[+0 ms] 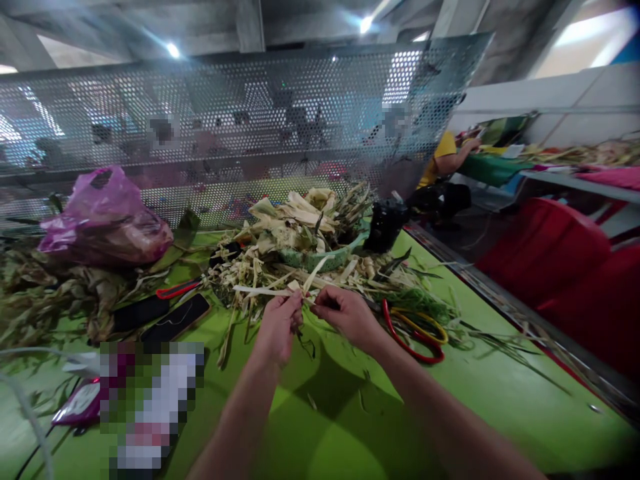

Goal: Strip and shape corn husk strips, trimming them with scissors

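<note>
Perforated panel point(210, 147): stands behind the work. Table point(480, 407): green, its near part mostly bare apart from scraps. Pile point(300, 217): dry husks and fibres, heaped high and spilling forward. Bag point(107, 223): purple, knotted-looking, at left on loose husks. Basin point(325, 259): green, mostly buried in the pile.

Left hand point(280, 327): thumb and fingers pinched on the strip. Right hand point(347, 313): thumb and fingertips drawn together just beside it; whether they grip its near end, I cannot tell from here.

Scissors point(407, 351): red and yellow loops, lying just right of the right hand, blades obscured.

Strip point(263, 291): pale, between the hands, in front of the pile. One length points left, another up and right; one folded piece or two crossed, not clear.

Risks, my judgement: dry fibre may split if bent sharply or pulled hard; a loose pinch could let the fold spring open; free ends might snag in the pile; a rightward swing could knock the scissors.
</note>
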`<state>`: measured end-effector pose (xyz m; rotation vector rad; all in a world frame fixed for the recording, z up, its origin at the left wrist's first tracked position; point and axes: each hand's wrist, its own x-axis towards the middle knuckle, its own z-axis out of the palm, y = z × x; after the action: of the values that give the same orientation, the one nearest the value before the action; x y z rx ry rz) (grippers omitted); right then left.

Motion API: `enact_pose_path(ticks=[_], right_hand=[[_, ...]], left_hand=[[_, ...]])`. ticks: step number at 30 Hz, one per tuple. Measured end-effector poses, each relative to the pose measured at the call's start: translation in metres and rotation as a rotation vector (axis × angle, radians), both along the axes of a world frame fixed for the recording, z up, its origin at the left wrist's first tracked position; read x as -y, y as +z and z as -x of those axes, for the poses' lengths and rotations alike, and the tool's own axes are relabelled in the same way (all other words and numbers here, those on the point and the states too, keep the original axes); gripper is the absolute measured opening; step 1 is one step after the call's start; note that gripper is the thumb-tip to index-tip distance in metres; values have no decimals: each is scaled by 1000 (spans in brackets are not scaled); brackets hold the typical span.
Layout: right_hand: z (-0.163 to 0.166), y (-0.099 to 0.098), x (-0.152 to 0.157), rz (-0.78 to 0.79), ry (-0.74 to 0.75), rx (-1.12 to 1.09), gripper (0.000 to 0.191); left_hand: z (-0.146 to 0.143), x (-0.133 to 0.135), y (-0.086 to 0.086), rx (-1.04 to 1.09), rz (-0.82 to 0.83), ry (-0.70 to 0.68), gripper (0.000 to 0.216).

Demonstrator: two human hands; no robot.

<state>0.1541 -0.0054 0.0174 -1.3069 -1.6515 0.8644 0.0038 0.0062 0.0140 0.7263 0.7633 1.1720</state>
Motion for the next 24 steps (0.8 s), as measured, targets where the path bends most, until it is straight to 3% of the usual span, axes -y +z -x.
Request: enact_pose_path(ticks=[6, 12, 17, 21, 24], right_hand=[[-4, 8, 0, 96, 127, -293, 22], [0, 7, 1, 114, -56, -628, 20], [-3, 1, -2, 101, -123, -562, 25], [-11, 8, -2, 197, -90, -365, 42], [-14, 16, 1, 127, -49, -324, 43]], left_hand=[[-1, 5, 7, -224, -167, -65, 24], [-9, 8, 9, -304, -370, -173, 25], [-9, 8, 9, -299, -403, -143, 17], [-4, 7, 11, -345, -376, -78, 17], [-2, 4, 10, -429, -458, -49, 12]])
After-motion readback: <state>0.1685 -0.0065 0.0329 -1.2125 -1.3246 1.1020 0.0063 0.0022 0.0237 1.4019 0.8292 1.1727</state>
